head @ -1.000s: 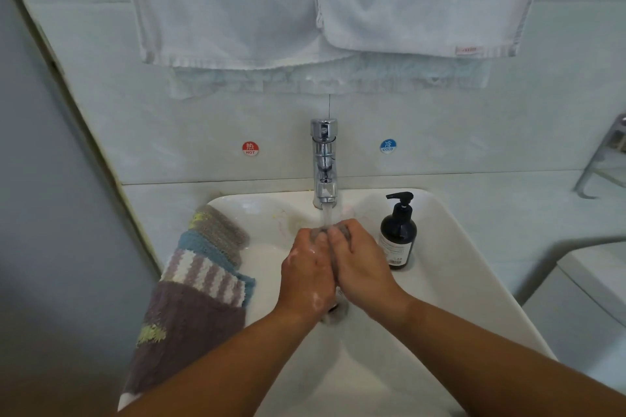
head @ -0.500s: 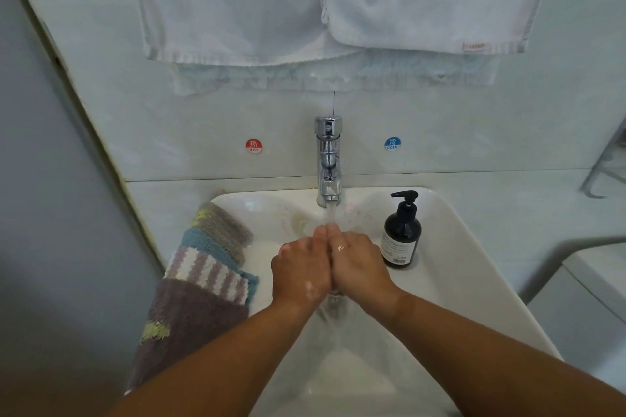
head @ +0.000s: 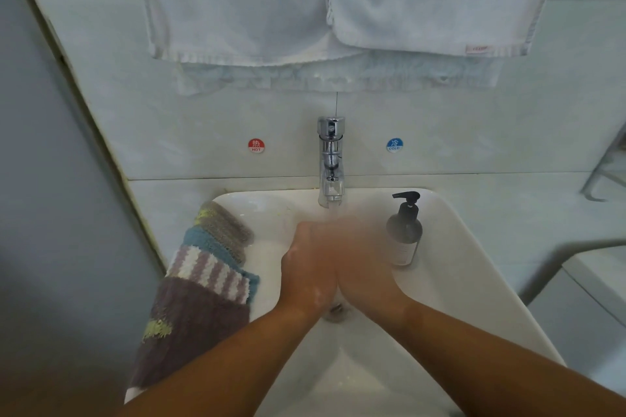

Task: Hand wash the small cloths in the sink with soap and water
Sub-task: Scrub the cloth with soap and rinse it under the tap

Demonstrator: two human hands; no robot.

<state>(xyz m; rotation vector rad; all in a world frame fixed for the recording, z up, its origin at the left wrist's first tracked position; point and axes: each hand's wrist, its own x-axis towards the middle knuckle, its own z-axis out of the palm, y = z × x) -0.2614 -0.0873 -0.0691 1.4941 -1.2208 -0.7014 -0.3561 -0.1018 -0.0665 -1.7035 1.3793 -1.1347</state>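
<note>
Seemingly rinsing: left hand [head: 310, 267] and blurred right hand [head: 367, 267] meet under the running chrome tap [head: 331, 159]; finger pose cannot be told. Next: probably take a fuzzy striped cloth [head: 206, 272] off the white ceramic sink's [head: 474, 281] left edge.

Left of the faucet [head: 331, 159], a red wall sticker [head: 256, 145] reads "热 HOT". Right of it, a blue sticker [head: 394, 145] reads "冷 COLD". The soap bottle [head: 404, 235] label is too blurred to read.

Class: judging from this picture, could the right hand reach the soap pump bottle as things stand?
Probably yes. The soap bottle stands upright just right of the right hand, with only bare sink between them.
</note>
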